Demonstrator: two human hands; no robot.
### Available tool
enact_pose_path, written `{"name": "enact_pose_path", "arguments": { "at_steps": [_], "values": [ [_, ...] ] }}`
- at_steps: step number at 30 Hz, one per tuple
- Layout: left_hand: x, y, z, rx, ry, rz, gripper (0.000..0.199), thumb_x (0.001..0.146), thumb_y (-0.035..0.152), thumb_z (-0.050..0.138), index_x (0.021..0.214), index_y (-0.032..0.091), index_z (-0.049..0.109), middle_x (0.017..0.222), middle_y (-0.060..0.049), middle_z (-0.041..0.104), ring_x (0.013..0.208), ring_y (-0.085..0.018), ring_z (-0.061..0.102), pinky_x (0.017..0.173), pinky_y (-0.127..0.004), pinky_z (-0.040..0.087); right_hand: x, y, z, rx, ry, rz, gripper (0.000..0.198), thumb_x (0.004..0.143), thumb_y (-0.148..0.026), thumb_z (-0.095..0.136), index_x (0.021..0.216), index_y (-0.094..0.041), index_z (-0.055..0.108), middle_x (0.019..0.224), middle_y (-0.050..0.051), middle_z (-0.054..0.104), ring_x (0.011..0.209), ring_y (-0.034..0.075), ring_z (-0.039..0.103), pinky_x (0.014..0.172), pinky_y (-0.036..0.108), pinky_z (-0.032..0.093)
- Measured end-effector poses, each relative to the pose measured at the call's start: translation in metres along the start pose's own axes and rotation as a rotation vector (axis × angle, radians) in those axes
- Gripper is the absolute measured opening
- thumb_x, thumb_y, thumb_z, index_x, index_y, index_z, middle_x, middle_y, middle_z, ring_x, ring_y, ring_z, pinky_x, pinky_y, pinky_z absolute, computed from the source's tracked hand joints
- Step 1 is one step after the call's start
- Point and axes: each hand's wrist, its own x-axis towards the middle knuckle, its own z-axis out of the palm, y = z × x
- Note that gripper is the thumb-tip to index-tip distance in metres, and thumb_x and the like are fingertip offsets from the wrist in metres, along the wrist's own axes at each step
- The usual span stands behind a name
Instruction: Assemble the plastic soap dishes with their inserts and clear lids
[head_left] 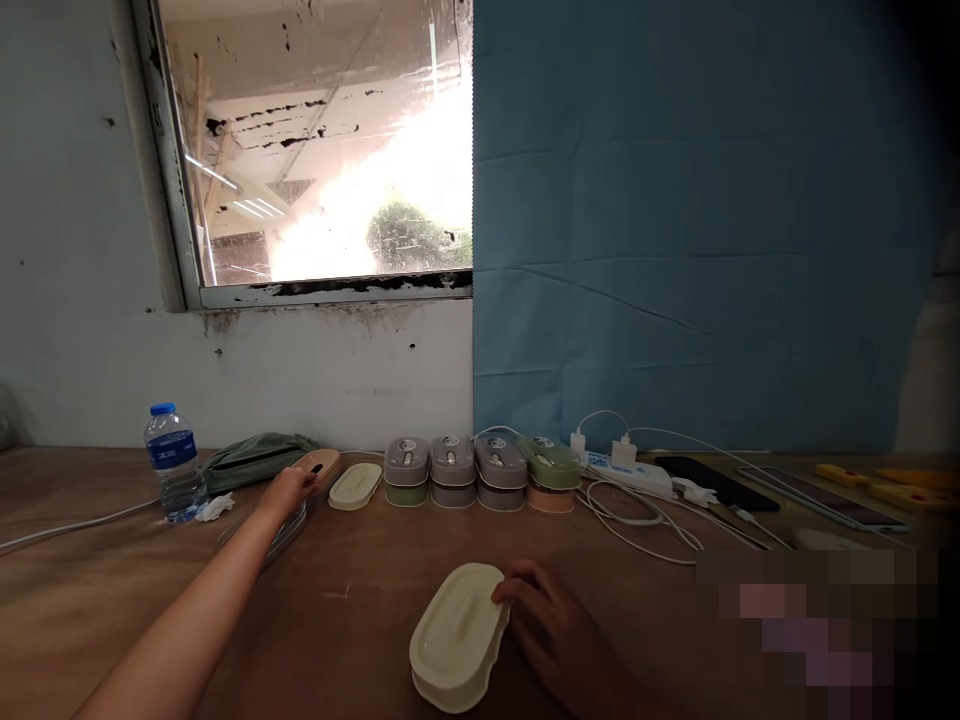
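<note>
- Right hand (547, 620): its fingertips seem to pinch the cream tray (459, 635) at the far right of its rim, the thumb mostly hidden. The tray is nearest the person, over the bare front of the table (337, 585); whether it rests there or is slightly lifted, I cannot tell.
- A light pinch should do, since the wall looks thin; with only one edge held, the tray would probably swing, so it is best held level.
- Left hand (291, 492): stretched far forward, fingers curled at the near side of the peach box (324, 466). Whether they clasp it or merely touch, I cannot tell.
- Reaching so low over the grey item (285, 537), partly hidden by the forearm, risks a knock; a higher wrist would be safer.
- Just right of the peach box lies the cream lid (356, 487); sideways sweeps could push it into the stacked boxes (451, 470).
- Bottle (174, 465) and pouch (259, 461) crowd the left, so short, straight movements suit best.
</note>
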Motion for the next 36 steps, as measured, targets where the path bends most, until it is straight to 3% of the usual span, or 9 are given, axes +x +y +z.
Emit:
{"name": "enact_pose_path", "arguments": {
  "at_steps": [4, 8, 12, 15, 17, 20, 23, 28, 36],
  "values": [
    [0.001, 0.001, -0.001, 0.048, 0.013, -0.004, 0.038, 0.068, 0.036, 0.051, 0.099, 0.016, 0.062, 0.097, -0.009, 0.064, 0.093, -0.026, 0.056, 0.074, -0.027, 0.040, 0.000, -0.001, 0.000, -0.004, 0.002, -0.010, 0.033, 0.073, -0.003, 0.039, 0.095, -0.024, 0.054, 0.099, 0.005, 0.048, 0.092, 0.019, 0.050, 0.080, 0.032, 0.043],
    [-0.010, 0.003, -0.015, 0.088, 0.083, -0.065, 0.057, 0.070, 0.043, 0.047, 0.117, 0.012, 0.048, 0.120, -0.013, 0.051, 0.111, -0.026, 0.045, 0.089, -0.028, 0.035, 0.000, -0.003, -0.001, -0.002, 0.000, -0.022, 0.032, 0.074, -0.004, 0.039, 0.095, -0.023, 0.054, 0.100, 0.005, 0.048, 0.092, 0.019, 0.049, 0.080, 0.032, 0.042],
    [-0.048, -0.002, -0.025, 0.141, 0.127, -0.194, 0.075, 0.062, 0.061, 0.048, 0.120, 0.014, 0.043, 0.126, -0.016, 0.042, 0.114, -0.032, 0.040, 0.091, -0.038, 0.033, 0.000, -0.005, -0.001, 0.002, -0.005, -0.046, 0.031, 0.074, -0.004, 0.040, 0.094, -0.022, 0.054, 0.099, 0.006, 0.048, 0.091, 0.019, 0.050, 0.080, 0.032, 0.043],
    [-0.081, -0.016, -0.018, 0.166, 0.159, -0.300, 0.088, 0.054, 0.069, 0.049, 0.123, 0.015, 0.039, 0.130, -0.017, 0.034, 0.118, -0.035, 0.034, 0.094, -0.044, 0.029, 0.000, -0.006, 0.000, 0.009, -0.012, -0.054, 0.031, 0.073, -0.004, 0.040, 0.094, -0.022, 0.054, 0.101, 0.005, 0.048, 0.092, 0.019, 0.050, 0.081, 0.032, 0.043],
    [-0.095, -0.029, -0.009, 0.132, 0.164, -0.329, 0.086, 0.057, 0.069, 0.047, 0.125, 0.017, 0.037, 0.133, -0.017, 0.029, 0.120, -0.034, 0.032, 0.095, -0.046, 0.027, 0.000, -0.007, 0.000, 0.017, -0.019, -0.048, 0.031, 0.074, -0.004, 0.040, 0.094, -0.022, 0.054, 0.100, 0.005, 0.048, 0.091, 0.018, 0.051, 0.080, 0.032, 0.043],
    [-0.103, -0.046, 0.000, 0.065, 0.108, -0.279, 0.068, 0.067, 0.065, 0.038, 0.121, 0.022, 0.043, 0.135, -0.014, 0.026, 0.122, -0.032, 0.030, 0.096, -0.047, 0.027, 0.001, -0.006, 0.000, 0.017, -0.027, -0.036, 0.029, 0.074, -0.005, 0.040, 0.092, -0.022, 0.054, 0.099, 0.005, 0.048, 0.089, 0.018, 0.051, 0.080, 0.031, 0.043],
    [-0.104, -0.056, 0.000, 0.034, 0.074, -0.191, 0.058, 0.069, 0.061, 0.041, 0.111, 0.023, 0.052, 0.132, -0.010, 0.033, 0.119, -0.030, 0.035, 0.096, -0.043, 0.029, 0.002, -0.004, 0.001, 0.009, -0.029, -0.029, 0.028, 0.074, -0.006, 0.040, 0.092, -0.022, 0.055, 0.099, 0.005, 0.048, 0.090, 0.018, 0.051, 0.080, 0.032, 0.043],
    [-0.108, -0.055, -0.006, -0.012, 0.072, -0.115, 0.049, 0.066, 0.058, 0.047, 0.090, 0.018, 0.063, 0.105, -0.009, 0.056, 0.101, -0.025, 0.051, 0.090, -0.032, 0.037, 0.004, -0.003, 0.003, 0.028, -0.069, -0.005, 0.026, 0.073, -0.006, 0.041, 0.088, -0.020, 0.055, 0.097, 0.005, 0.046, 0.090, 0.018, 0.050, 0.080, 0.033, 0.042],
    [-0.109, -0.047, -0.007, 0.043, 0.023, -0.202, 0.058, 0.063, 0.066, 0.044, 0.093, 0.020, 0.062, 0.104, -0.009, 0.056, 0.097, -0.026, 0.052, 0.085, -0.033, 0.039, 0.004, -0.001, 0.004, 0.069, -0.099, 0.016, 0.026, 0.073, -0.003, 0.040, 0.087, -0.020, 0.053, 0.096, 0.004, 0.044, 0.089, 0.017, 0.050, 0.080, 0.031, 0.042]
  ]
}}
